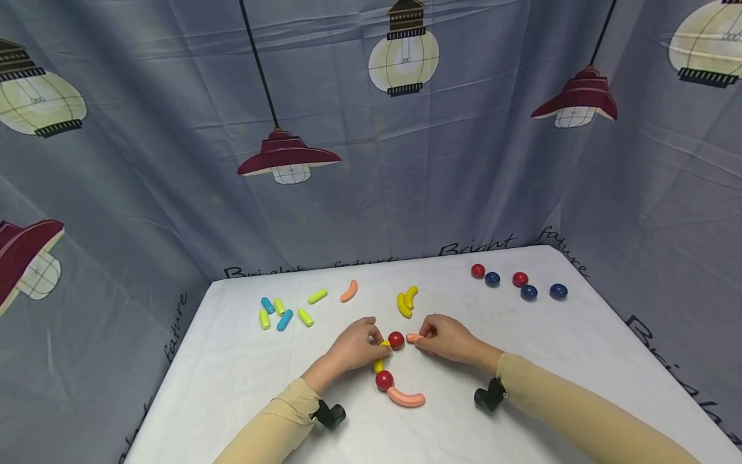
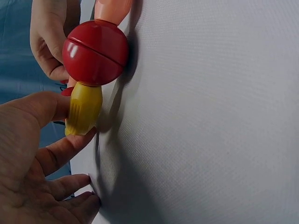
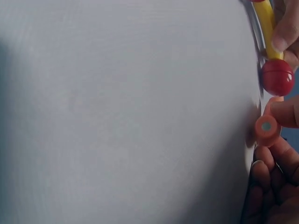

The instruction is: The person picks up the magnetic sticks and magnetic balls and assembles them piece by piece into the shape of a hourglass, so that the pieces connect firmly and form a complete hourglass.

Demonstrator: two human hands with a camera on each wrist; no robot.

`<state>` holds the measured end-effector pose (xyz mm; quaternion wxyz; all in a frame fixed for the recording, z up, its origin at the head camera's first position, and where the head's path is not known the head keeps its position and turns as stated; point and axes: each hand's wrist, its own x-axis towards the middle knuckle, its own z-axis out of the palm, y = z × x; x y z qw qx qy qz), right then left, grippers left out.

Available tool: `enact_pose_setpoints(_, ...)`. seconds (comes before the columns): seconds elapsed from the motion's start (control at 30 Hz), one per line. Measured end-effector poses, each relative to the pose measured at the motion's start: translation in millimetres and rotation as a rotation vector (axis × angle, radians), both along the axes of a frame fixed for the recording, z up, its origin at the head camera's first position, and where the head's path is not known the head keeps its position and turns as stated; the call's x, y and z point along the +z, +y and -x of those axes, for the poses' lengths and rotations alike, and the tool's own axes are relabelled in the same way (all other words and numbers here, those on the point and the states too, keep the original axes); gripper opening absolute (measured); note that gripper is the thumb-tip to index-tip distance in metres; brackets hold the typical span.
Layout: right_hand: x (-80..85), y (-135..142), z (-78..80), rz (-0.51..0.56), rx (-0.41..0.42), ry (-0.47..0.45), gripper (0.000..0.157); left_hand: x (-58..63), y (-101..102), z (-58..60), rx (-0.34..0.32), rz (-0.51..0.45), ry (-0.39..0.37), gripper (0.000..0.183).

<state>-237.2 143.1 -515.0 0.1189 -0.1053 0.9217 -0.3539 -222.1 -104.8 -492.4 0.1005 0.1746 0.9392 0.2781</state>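
My left hand (image 1: 356, 346) pinches a yellow curved stick (image 2: 85, 108) between thumb and fingers. One red ball (image 1: 384, 380) joins the near end of that stick, and an orange curved stick (image 1: 407, 398) extends from this ball to the right. At the stick's far end is another red ball (image 1: 397, 340). My right hand (image 1: 449, 339) pinches a second orange curved stick (image 3: 267, 128), whose end facing the right wrist camera shows a small pale disc. Its other end points at the far red ball, right beside it in the right wrist view.
Green sticks (image 1: 318, 296) and blue sticks (image 1: 285, 320) lie at the back left, near a loose orange stick (image 1: 350, 291). Two yellow sticks (image 1: 404, 305) rest behind the hands. Loose red balls (image 1: 520, 279) and blue balls (image 1: 559, 291) sit at the back right of the white table (image 1: 232, 386).
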Motion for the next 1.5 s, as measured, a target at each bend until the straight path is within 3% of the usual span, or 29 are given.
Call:
enact_pose_setpoints(0.6,3.5,3.1,5.5,0.105,-0.033,-0.129,0.026,0.1,1.5,-0.1,0.016,-0.030,-0.006,0.023)
enact_pose_setpoints(1.5,1.7,-0.4,3.2,0.113,-0.039,-0.117,0.022,-1.5,2.0,-1.5,0.022,-0.048,-0.013,0.022)
